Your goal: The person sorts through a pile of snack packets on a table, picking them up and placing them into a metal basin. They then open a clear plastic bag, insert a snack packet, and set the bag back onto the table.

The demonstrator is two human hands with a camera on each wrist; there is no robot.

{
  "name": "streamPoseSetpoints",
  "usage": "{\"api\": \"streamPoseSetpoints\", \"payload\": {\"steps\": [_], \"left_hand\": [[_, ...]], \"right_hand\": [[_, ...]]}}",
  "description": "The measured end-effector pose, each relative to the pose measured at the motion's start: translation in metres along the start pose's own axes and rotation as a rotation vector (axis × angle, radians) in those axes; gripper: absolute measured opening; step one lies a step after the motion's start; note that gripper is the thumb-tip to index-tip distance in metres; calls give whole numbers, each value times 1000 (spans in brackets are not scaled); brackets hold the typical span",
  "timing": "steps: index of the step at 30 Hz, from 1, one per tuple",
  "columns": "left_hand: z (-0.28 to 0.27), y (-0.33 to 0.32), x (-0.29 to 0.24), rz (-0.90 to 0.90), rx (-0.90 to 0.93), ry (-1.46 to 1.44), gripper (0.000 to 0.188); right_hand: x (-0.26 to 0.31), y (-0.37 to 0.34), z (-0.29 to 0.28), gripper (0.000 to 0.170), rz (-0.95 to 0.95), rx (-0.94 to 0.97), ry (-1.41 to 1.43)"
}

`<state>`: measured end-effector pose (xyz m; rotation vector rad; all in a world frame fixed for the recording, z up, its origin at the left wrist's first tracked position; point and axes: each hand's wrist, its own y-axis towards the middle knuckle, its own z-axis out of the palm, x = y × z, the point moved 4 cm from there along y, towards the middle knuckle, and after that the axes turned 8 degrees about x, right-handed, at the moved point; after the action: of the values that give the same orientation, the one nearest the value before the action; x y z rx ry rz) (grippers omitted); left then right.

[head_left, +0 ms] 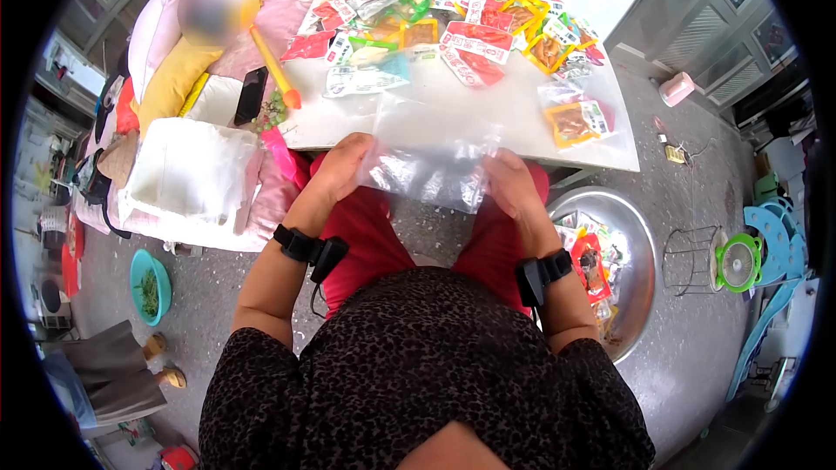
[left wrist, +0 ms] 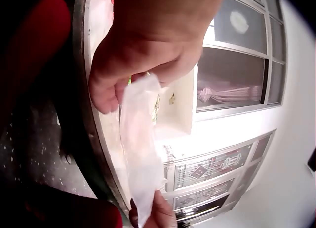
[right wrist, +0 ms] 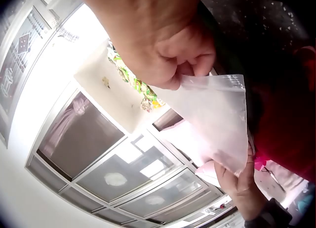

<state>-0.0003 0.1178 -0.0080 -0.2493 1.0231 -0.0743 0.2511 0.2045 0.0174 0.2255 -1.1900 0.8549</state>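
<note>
A clear plastic zip bag (head_left: 427,170) is stretched between both hands at the table's near edge, above the person's lap. The left hand (head_left: 347,164) grips one side of it, and the right hand (head_left: 512,181) pinches the opposite side. In the left wrist view the bag (left wrist: 140,144) hangs thin and nearly edge-on below the curled fingers. Seen from the right wrist, the bag (right wrist: 217,117) spreads flat and looks empty, with thumb and fingers at its zip edge. Just beyond the bag, a pale plastic pouch (head_left: 370,78) lies on the table.
Many colourful snack packets (head_left: 475,39) are heaped on the far part of the white table (head_left: 348,122). A bagged packet (head_left: 575,122) lies at the right. Below stands a metal basin (head_left: 640,287) with more packets. A white foam box (head_left: 192,165) and a phone (head_left: 252,96) are at the left.
</note>
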Motion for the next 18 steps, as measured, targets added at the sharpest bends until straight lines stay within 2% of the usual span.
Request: {"api": "streamPoseSetpoints", "payload": {"steps": [3, 4, 7, 9, 11, 14, 18], "left_hand": [[-10, 4, -13, 371, -356, 509, 18], [5, -3, -28, 566, -465, 982, 19], [41, 1, -10, 675, -246, 1182, 21], [79, 2, -1, 508, -30, 1319, 24], [89, 14, 24, 419, -32, 1157, 26], [103, 21, 29, 318, 104, 1199, 28], [104, 23, 33, 313, 32, 1134, 27]], "right_hand": [[-16, 22, -10, 4, -88, -78, 17], [-13, 23, -7, 4, -116, -81, -32], [-21, 34, -2, 5, -101, -138, -40], [-30, 42, 2, 5, -93, -92, -40], [-32, 44, 8, 6, -81, -68, -5], [-28, 39, 18, 8, -65, -33, 75], [-15, 31, 23, 10, -49, 12, 68]]}}
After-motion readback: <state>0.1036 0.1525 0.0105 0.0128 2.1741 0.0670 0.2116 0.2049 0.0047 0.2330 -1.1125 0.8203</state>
